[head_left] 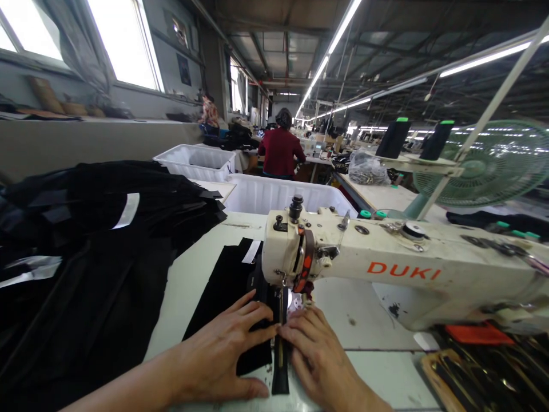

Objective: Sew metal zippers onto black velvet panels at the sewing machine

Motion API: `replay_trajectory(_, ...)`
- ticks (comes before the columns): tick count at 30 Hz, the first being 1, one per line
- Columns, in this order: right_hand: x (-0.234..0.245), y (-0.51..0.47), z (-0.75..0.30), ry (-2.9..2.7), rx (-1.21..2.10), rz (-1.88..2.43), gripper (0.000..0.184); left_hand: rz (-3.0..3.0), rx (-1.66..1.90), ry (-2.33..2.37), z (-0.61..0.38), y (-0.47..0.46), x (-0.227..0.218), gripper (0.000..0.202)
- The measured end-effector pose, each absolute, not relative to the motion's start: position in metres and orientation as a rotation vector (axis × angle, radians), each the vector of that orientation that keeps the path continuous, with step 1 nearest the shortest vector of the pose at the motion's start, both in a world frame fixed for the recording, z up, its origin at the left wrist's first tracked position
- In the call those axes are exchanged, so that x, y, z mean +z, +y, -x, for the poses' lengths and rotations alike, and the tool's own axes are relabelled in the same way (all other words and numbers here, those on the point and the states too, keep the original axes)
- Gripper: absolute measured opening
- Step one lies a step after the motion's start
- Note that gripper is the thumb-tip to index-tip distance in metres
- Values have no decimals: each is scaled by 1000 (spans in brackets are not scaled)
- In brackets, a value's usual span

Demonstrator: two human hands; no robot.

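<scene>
Under the head of the white sewing machine [386, 260] runs a black zipper [281, 363] with a gold-coloured line down its middle. It lies along the right edge of a black fabric piece [218, 289] that has a white tag near its far end. My left hand [227, 343] rests flat on this fabric, fingers spread, its forefinger reaching to the zipper. Close by, my right hand [319, 355] has its fingers bent together at the zipper's right edge, just in front of the needle. Its fingertips partly cover the strip.
A large pile of black fabric pieces [86, 240] lies at the left. White plastic bins [283, 194] stand behind the machine. A box of dark strips [480, 372] sits at the right. Thread cones [392, 139] and a green fan [480, 163] are behind; a person [281, 146] sits farther back.
</scene>
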State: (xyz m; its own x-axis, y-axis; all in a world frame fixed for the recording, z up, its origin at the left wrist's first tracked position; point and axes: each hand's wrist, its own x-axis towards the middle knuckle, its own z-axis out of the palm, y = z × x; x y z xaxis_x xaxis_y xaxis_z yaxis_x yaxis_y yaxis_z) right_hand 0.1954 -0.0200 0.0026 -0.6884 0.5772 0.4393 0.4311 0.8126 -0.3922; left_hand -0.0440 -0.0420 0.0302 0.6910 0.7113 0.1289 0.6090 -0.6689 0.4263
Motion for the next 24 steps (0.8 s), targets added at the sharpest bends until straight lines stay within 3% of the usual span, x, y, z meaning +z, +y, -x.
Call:
replay_trajectory(7,4,-21,-196,-2423,399,735,44,-2578,395,1105,45,-52,24,80)
replay_trajectory(24,-14,-18,-190,-2440,35,934,51,-2652,462,1094,50,-19,18,73)
